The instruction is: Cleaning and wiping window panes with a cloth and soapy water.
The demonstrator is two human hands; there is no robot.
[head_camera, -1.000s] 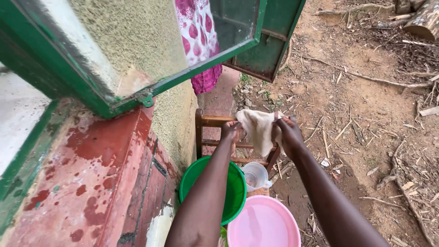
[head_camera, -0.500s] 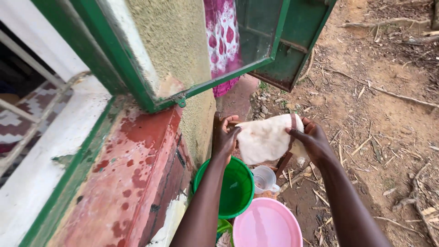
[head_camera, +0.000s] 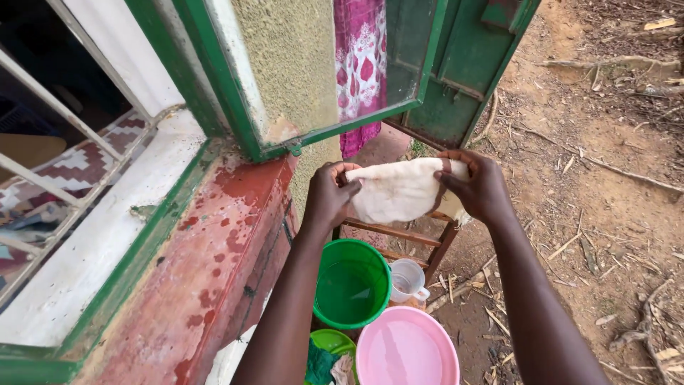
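1. Bare, packed dirt strewn with twigs (head_camera: pixel 605 214) spreads to the right, and a red-stained windowsill (head_camera: pixel 214 264) runs along the left below an open green window frame (head_camera: pixel 235 85).
2. Nearest the person's feet sits a pink basin (head_camera: pixel 407 349), cut off by the bottom edge, with a small green bowl (head_camera: pixel 329 341) beside it holding some crumpled fabric I can't quite identify.
3. Just beyond stands a green bucket (head_camera: pixel 353 285) with what looks like water in it, and a clear plastic jug (head_camera: pixel 407 280) touching its right side.
4. Above the bucket, both hands hold a cream-coloured cloth (head_camera: pixel 399 189) stretched between them in the air.
5. That left hand (head_camera: pixel 328 199) has its fingers closed on the cloth's left edge; the right hand (head_camera: pixel 481 189) is curled and pinching the right edge, with a thin darker strip running under its fingers.
6. Judging by how it drapes and folds, the cloth is soft, limp and light, perhaps damp; it is best taken by its edges or corners, as it is now.
7. Behind the cloth a wooden chair (head_camera: pixel 399 235) stands, mostly hidden by the hands.
8. Farthest off, a pink patterned fabric (head_camera: pixel 360 71) hangs by the rough wall, partly behind the window pane.
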